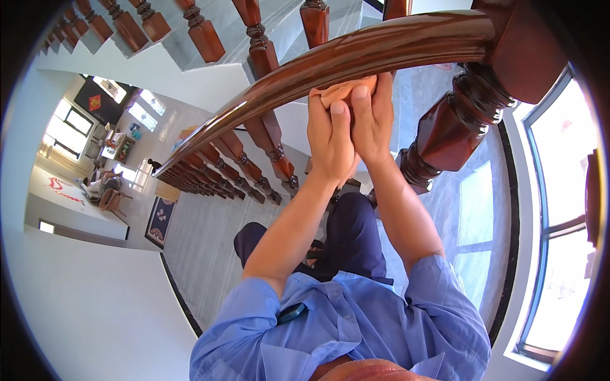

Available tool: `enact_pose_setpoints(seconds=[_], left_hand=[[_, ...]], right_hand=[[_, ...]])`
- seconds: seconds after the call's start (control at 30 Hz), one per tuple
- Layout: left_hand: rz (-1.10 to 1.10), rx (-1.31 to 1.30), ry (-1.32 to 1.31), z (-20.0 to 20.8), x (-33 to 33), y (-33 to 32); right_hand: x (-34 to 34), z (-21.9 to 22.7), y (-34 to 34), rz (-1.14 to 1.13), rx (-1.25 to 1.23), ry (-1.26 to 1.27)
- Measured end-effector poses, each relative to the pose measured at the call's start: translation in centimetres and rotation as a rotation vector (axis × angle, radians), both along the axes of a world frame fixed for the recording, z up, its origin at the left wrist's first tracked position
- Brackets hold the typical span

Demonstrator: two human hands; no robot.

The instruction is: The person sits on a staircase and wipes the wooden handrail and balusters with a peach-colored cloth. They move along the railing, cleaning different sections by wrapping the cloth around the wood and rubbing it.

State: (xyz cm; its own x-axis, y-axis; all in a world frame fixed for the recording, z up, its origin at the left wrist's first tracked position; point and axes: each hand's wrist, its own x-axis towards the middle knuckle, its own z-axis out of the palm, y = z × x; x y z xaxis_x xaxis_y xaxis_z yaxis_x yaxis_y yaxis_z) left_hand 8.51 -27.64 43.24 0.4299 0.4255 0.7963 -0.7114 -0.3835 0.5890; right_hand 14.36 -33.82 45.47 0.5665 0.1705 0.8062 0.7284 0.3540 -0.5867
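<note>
An orange cloth (347, 91) is bunched between my two hands, right below the glossy reddish-brown wooden handrail (356, 51). My left hand (330, 136) and my right hand (373, 120) are side by side, thumbs up, with fingers closed round the cloth. The cloth's upper edge meets the rail's underside in the picture; whether it presses on the wood I cannot tell. Most of my fingers are hidden behind my palms and the cloth.
Turned wooden balusters (270, 136) stand under the rail, and a thick newel post (457, 120) rises at the right. Grey stairs (210, 235) run down to the left toward a room with a dark floor mat (160, 222). A window (562, 216) fills the right side.
</note>
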Motion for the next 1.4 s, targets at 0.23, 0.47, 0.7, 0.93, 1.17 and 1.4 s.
enact_pose_setpoints(seconds=[0.23, 0.47, 0.7, 0.93, 1.17, 1.4], left_hand=[[0.014, -0.082, 0.001, -1.5, 1.7, 0.5], [0.009, -0.065, 0.175, -10.4, 0.9, 0.4], [-0.022, 0.057, 0.439, -19.4, -0.9, 1.8], [-0.052, -0.163, 0.594, -24.5, -2.4, 0.8], [0.167, -0.469, 0.348, -26.1, -5.4, 0.4], [0.418, -0.545, 0.072, -16.0, -6.7, 6.3]], right_hand=[[1.1, -2.0, 1.5, -0.02, 0.071, 0.029], [0.5, -11.2, 1.0, -0.102, 0.045, 0.065], [-1.3, -20.4, -0.3, -0.028, -0.171, 0.26], [-2.3, -26.8, -2.5, -0.023, -0.373, 0.269], [-9.5, -25.8, -2.3, -0.224, -0.632, 0.459], [-8.6, -16.8, 4.6, -0.155, -0.478, 0.352]])
